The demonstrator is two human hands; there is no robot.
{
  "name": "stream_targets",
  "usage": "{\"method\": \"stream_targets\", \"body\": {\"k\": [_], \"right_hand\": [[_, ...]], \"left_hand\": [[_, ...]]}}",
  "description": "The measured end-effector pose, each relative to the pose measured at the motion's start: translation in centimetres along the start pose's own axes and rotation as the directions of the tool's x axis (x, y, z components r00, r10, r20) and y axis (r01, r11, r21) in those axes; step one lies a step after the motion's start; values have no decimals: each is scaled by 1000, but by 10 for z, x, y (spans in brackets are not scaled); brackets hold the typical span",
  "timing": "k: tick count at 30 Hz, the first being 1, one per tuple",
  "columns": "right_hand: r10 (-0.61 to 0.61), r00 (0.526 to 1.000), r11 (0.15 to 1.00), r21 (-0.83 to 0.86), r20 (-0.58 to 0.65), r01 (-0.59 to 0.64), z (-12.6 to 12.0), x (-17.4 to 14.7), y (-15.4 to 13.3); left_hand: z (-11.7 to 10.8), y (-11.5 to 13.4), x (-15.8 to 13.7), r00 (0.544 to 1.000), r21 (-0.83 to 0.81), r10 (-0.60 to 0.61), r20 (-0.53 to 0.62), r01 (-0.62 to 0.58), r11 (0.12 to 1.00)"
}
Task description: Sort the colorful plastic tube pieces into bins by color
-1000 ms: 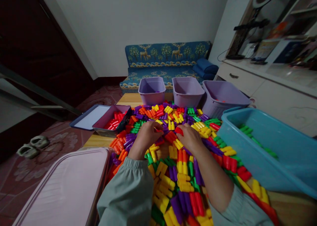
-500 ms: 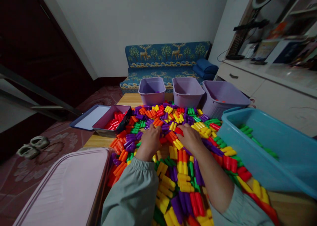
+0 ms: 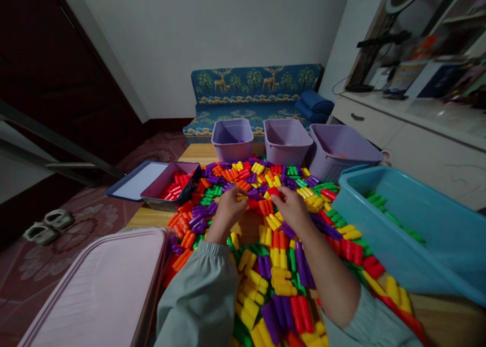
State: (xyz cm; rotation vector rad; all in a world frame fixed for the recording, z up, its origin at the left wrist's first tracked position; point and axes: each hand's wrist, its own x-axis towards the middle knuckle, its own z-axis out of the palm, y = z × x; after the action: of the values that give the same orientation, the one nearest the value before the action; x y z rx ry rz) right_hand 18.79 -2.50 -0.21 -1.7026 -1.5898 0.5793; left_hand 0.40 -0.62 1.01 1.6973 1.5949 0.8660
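Note:
Coloured plastic tube-shaped building blocks (image 3: 283, 281) in red, yellow, green, purple and orange cover the table. My right hand (image 3: 293, 209) is closed, with a red block (image 3: 273, 191) pinched between thumb and fingers just above the pile. To its left, my left hand (image 3: 229, 209) is also closed; its fingertips are around a small yellow block (image 3: 240, 198), mostly hidden by the fingers. Between the two hands lie orange blocks (image 3: 266, 207), and some bare wood (image 3: 248, 226) shows below them.
Three lilac bins (image 3: 232, 151) stand along the far edge. A large turquoise tub (image 3: 402, 256) with green blocks is on the right. At left, an open box (image 3: 163, 203) holds red blocks, and a pink lid (image 3: 102, 286) lies nearer. A patterned sofa (image 3: 258, 83) is behind.
My right hand has lifted the red block slightly away from me. My left hand has shifted a little left, a yellow block now showing at its fingertips. More bare wood shows between the hands.

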Motion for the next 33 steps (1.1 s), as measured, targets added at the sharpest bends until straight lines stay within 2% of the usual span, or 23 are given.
{"method": "stream_targets", "body": {"k": [1, 2, 4, 6, 9, 12, 16, 19, 25, 28, 33], "right_hand": [[10, 1000, 982, 191, -4, -9, 1, 1, 0], [16, 1000, 927, 374, 7, -17, 2, 1, -1], [26, 998, 772, 633, 62, -59, 3, 0, -4], [33, 992, 659, 744, 123, -114, 2, -1, -8], [16, 986, 589, 795, 163, -141, -2, -4, -13], [-18, 989, 625, 774, 145, -102, -4, -6, -15], [-77, 988, 741, 671, 133, -33, 1, -6, -15], [-74, 991, 777, 629, 114, -14, 4, -7, -16], [49, 992, 668, 735, 115, -118, 3, -7, -18], [82, 991, 623, 771, 107, -135, 2, -6, -17], [86, 993, 649, 752, 80, -117, 1, -6, -17]], "left_hand": [[0, -1, 2, 999, -164, -36, 18, 39, 986], [1, -3, 3, 997, -325, -60, 54, 75, 943], [2, -4, 4, 989, -570, -67, 134, 133, 811], [2, -4, 4, 986, -697, -51, 160, 149, 701], [3, -3, 2, 987, -776, -55, 152, 154, 611], [2, 2, 1, 990, -799, -54, 128, 135, 586], [1, 10, -2, 987, -777, -50, 152, 151, 611], [3, 15, -5, 985, -759, -62, 163, 166, 629], [10, 15, -5, 997, -776, -33, 76, 81, 625], [11, 11, -3, 996, -775, -70, 47, 80, 627], [11, 9, -3, 995, -791, -85, 43, 86, 606]]}}
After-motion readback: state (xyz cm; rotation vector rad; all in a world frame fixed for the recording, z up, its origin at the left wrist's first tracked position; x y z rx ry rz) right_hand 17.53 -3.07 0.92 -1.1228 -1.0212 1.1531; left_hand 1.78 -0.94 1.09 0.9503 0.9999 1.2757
